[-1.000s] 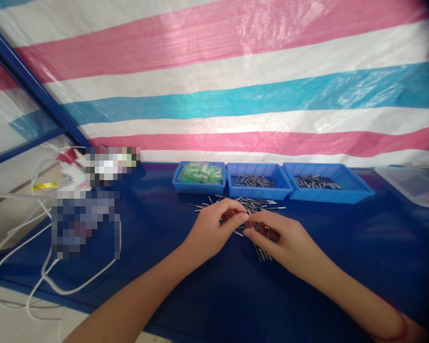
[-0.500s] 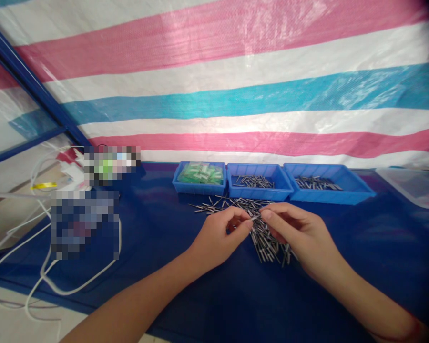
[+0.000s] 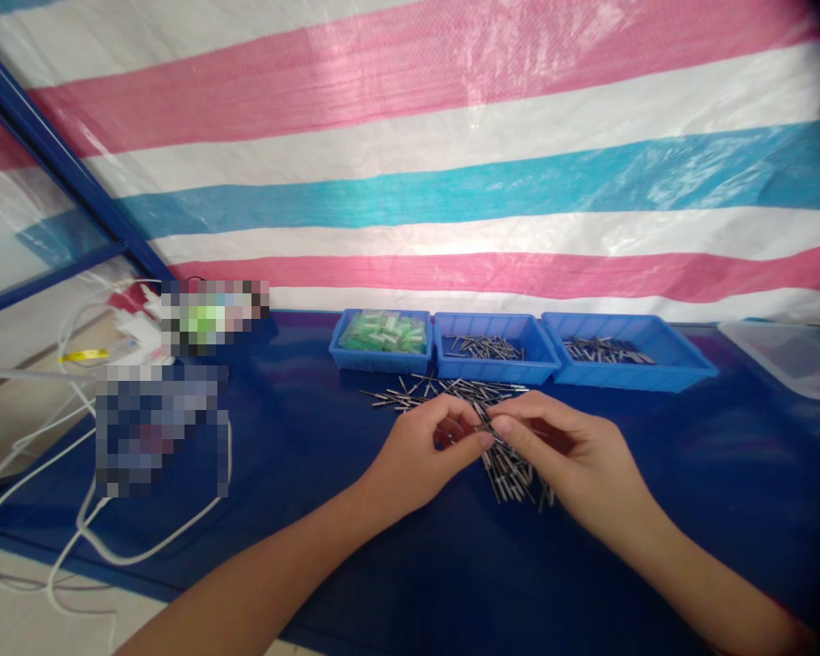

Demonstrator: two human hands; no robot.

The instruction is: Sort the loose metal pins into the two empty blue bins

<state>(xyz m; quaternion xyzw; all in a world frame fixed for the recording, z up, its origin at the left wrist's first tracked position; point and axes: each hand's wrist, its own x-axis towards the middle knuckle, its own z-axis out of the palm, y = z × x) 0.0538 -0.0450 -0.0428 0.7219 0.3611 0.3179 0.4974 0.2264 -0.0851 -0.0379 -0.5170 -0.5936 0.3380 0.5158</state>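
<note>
Your left hand and right hand meet fingertip to fingertip, both grips pinched closed on one thin metal pin. It looks stiff, light and slick, and likely to roll, so take it mid-shaft between thumb and forefinger. The pile of pins lies loose on the worktop under and just beyond the grips, too many to count. Beyond the grips stand three blue bins: green-parts bin, middle pin bin, right pin bin. One clear tub sits far right.

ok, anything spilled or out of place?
Metal pins lie heaped on the blue table, in front of the middle bin rather than in it, under the right hand and beside the left hand. Nothing looks damaged.
</note>
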